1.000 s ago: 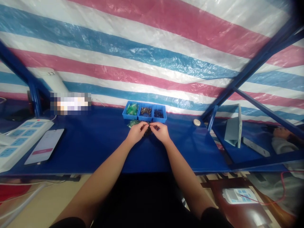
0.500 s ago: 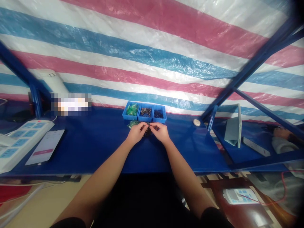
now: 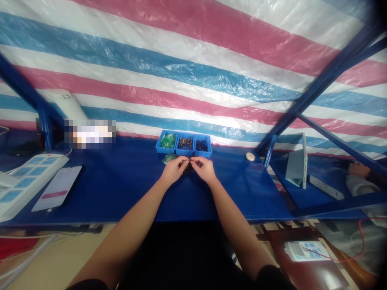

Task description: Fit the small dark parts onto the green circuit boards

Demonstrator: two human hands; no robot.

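My left hand [image 3: 173, 170] and my right hand [image 3: 204, 169] meet over the blue table [image 3: 121, 185], fingertips pinched together on a small dark part [image 3: 189, 162] too small to name. Under them lies a small dark heap [image 3: 187, 169]. Just behind stand three joined blue bins: green pieces in the left bin [image 3: 167, 141], metal bits in the middle bin [image 3: 185, 143], dark bits in the right bin [image 3: 202, 146]. A few green pieces [image 3: 168, 158] lie loose beside my left hand.
A white phone [image 3: 57, 188] and a white power strip [image 3: 24, 182] lie at the left. A small round white object [image 3: 250, 156] sits right of the bins. A grey tablet stand [image 3: 298, 161] is on the neighbouring table; a striped tarp hangs behind.
My fingertips have drawn slightly closer together over the dark heap; otherwise the hands stay in place.
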